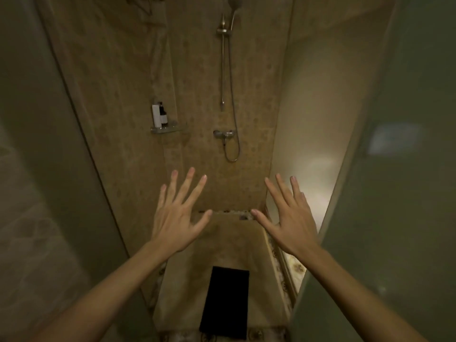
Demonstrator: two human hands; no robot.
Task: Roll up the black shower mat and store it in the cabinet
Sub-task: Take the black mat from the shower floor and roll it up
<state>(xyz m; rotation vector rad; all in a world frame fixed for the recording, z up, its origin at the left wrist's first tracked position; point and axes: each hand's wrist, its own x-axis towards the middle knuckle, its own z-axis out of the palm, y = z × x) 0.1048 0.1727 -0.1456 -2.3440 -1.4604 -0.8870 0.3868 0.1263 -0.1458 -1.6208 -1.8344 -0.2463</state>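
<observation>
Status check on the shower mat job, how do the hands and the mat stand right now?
Left hand and right hand open, empty, raised in the air. Black shower mat flat on the shower floor, unrolled, untouched. Nothing lying on it.

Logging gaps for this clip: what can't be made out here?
- Cabinet: nowhere in the head view.
- Black shower mat: texture lost in dim light.
- Bottles on the wall shelf: labels too small.
- Left hand, right hand: palms face away.

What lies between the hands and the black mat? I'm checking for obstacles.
Nothing: only bare shower floor separates the left hand and right hand from the mat, head view.
</observation>
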